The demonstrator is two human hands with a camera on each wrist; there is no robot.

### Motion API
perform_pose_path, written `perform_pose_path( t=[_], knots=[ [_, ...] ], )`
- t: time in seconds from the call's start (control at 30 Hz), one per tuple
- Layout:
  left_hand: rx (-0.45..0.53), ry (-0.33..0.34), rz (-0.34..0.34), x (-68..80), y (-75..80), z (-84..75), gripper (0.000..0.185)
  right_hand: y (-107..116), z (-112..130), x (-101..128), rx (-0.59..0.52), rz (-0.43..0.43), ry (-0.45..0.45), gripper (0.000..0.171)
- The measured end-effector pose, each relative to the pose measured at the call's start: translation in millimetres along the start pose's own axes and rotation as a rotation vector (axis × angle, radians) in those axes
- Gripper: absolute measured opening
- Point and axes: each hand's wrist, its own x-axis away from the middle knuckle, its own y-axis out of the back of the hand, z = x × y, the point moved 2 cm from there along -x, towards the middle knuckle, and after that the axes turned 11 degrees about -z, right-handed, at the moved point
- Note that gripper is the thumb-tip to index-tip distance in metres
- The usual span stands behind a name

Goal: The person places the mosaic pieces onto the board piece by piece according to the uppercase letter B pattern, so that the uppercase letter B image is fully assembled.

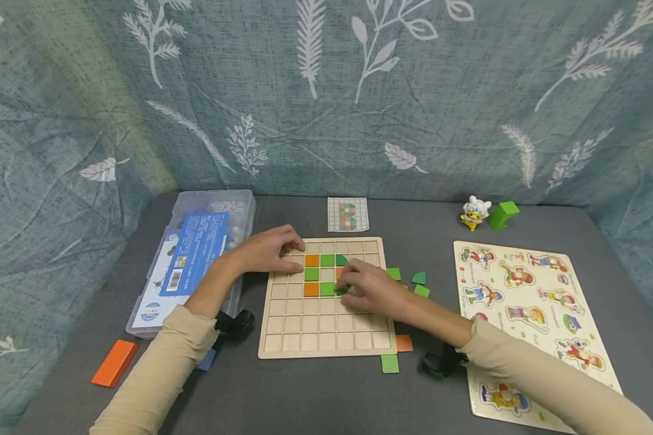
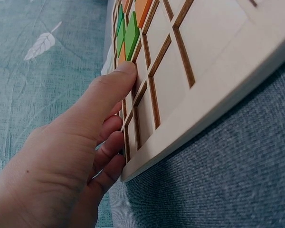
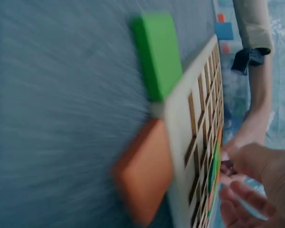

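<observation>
A wooden grid board (image 1: pixel 299 326) lies in the middle, with orange, light green and dark green tiles in its upper cells. My left hand (image 1: pixel 269 249) rests at the board's upper left corner. In the left wrist view its thumb (image 2: pixel 116 80) lies on the board and its other fingers touch the edge. My right hand (image 1: pixel 378 290) pinches a dark green tile (image 1: pixel 341 290) low over a cell beside a light green tile (image 1: pixel 327 289); its fingers cover part of that tile. Another dark green, curved-edge tile (image 1: pixel 341 260) sits in the grid above.
A small pattern card (image 1: pixel 347 214) lies behind the board. Loose tiles, including a dark green quarter-round (image 1: pixel 419 278) and an orange one (image 1: pixel 404 343), lie along its right side. A plastic box (image 1: pixel 242 211) stands left, a picture puzzle (image 1: pixel 468 362) right, a toy figure (image 1: pixel 474 212) behind.
</observation>
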Motion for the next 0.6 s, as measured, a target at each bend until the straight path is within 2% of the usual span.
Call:
perform_pose_path(
  t=[0.13,0.23,0.3,0.43,0.6],
  knots=[
    [0.013,0.0,0.005,0.7,0.4,-0.3,0.039,11.4,2.5,25.7,0.006,-0.036,0.141,0.017],
    [0.019,-0.001,0.008,0.5,0.3,-0.6,0.039,18.3,4.0,53.9,0.009,-0.051,0.256,0.02],
    [0.024,0.0,0.012,-0.1,0.2,-0.6,0.039,21.4,4.9,73.6,0.006,-0.048,0.3,0.022],
    [0.016,0.003,0.01,0.1,0.6,0.7,0.039,23.7,5.2,102.5,0.02,-0.038,0.314,0.023],
    [0.016,0.003,0.012,-0.6,-0.5,1.1,0.038,25.1,3.9,116.9,0.039,-0.06,0.324,0.025]
  ],
)
